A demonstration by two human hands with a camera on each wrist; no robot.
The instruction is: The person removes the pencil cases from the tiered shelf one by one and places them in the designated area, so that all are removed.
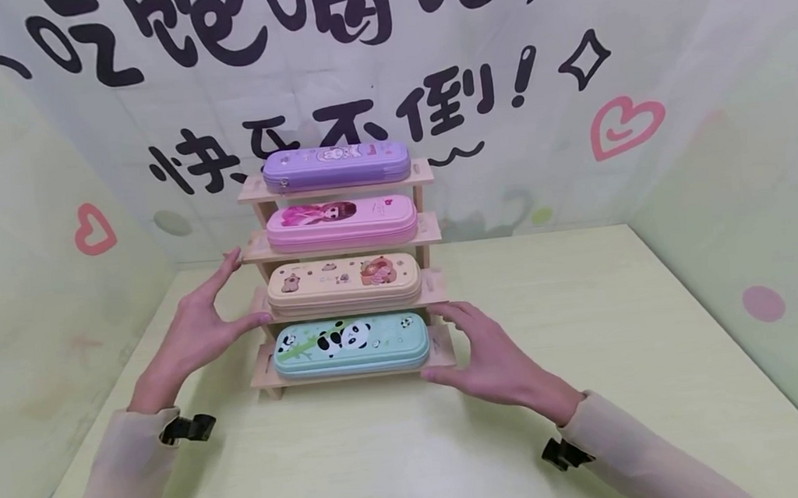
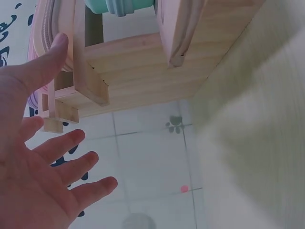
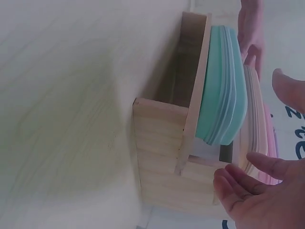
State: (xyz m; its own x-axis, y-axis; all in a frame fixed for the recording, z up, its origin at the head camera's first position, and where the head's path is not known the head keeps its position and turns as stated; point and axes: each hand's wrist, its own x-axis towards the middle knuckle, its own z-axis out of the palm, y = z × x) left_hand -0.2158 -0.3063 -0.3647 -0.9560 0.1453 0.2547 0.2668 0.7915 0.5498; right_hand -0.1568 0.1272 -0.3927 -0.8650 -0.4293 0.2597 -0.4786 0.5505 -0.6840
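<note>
Watching left hand (image 1: 201,327) and right hand (image 1: 495,355), fingers apart, beside the wooden rack (image 1: 428,227);
I'd guess stiff, light; cases (image 1: 341,224) may slide; hold the side panels (image 3: 159,143).

Wall backdrop (image 1: 371,79) | 吃饱喝饱, | 快乐不倒! | 乐 probable, half-hidden

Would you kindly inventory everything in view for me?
Rack: 1, pale wood, on table
Top case: 1, purple, highest tier
Second case: 1, pink, second tier
Third case: 1, cream, third tier
Bottom case: 1, mint, lowest tier
Table: 1, pale yellow, below rack
Walls: 3, pale, around table
Lettering: 2 rows, black, back wall
Star: 1, black, right of lettering
Hearts: 2, pink, flanking lettering
Spots: several, mixed, walls
Sleeves: 2, beige, on arms
Wrist devices: 2, black, at cuffs
Left hand: 1, bare, at rack's left side
Right hand: 1, bare, at rack's right side
</note>
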